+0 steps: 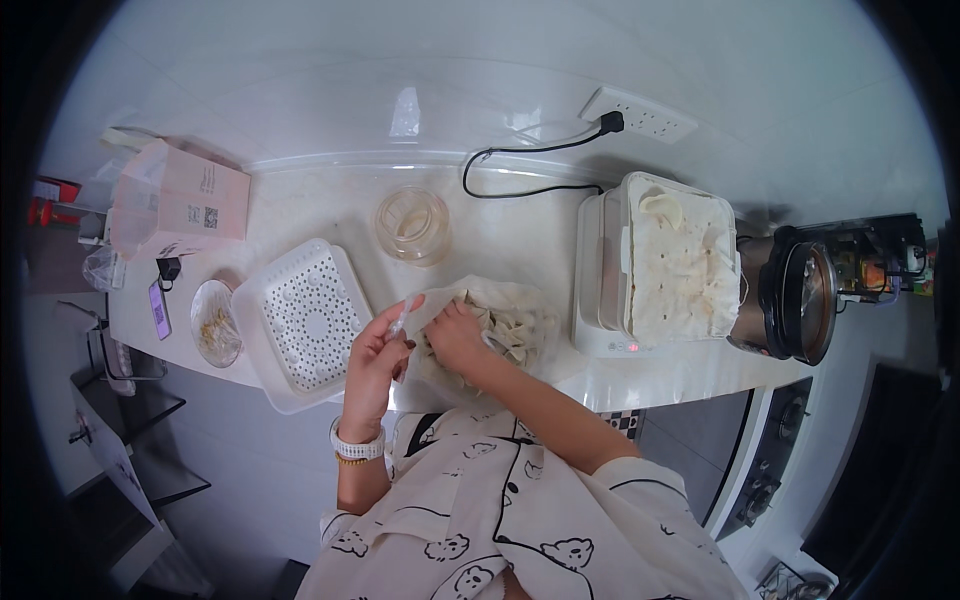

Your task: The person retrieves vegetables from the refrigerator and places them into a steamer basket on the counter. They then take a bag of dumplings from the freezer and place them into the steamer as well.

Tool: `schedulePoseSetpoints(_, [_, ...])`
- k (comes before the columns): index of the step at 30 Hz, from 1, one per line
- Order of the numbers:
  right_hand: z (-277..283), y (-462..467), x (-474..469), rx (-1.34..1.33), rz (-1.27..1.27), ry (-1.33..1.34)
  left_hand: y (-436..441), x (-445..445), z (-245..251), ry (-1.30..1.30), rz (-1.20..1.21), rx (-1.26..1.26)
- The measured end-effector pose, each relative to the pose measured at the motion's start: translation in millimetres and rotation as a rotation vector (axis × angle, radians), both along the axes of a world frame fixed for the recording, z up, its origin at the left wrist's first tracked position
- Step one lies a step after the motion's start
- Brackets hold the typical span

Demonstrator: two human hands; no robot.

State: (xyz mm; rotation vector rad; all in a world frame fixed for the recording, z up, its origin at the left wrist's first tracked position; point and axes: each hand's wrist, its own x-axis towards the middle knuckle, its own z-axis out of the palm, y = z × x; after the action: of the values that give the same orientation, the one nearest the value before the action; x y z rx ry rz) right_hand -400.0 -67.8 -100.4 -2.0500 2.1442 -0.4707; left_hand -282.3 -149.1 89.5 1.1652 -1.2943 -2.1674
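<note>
A clear plastic bag (546,304) lies at the front of the counter, full of pale folded dumplings (514,336). My left hand (381,352) pinches the bag's gathered edge between thumb and fingers, raised at the left of the opening. Inside the mouth of the bag is my right hand (456,337), palm down on the dumplings. Its fingertips are partly hidden, so whether they hold a piece is unclear. Left of my hands sits a white perforated draining basket (319,322) in a translucent tray (251,349), with no food in it.
An open jar (412,225) stands behind the bag. To the right, a cloth (682,277) with one pale dumpling wrapper-like piece (661,210) covers a plugged-in steamer (600,262); beyond is a pot (795,300). At left are a film-covered bowl (217,326), a phone (160,309) and a pink bag (199,199).
</note>
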Motion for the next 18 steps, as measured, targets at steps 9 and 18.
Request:
schedulePoseSetpoints(9, [-15,-1,5,-0.060,-0.028,0.086,-4,-12,4,-0.021,0.001,-0.012])
schedulePoseSetpoints(18, [19,-5,-17,-0.101,0.080,-0.038,-14,-9,-3,0.008,0.012,-0.003])
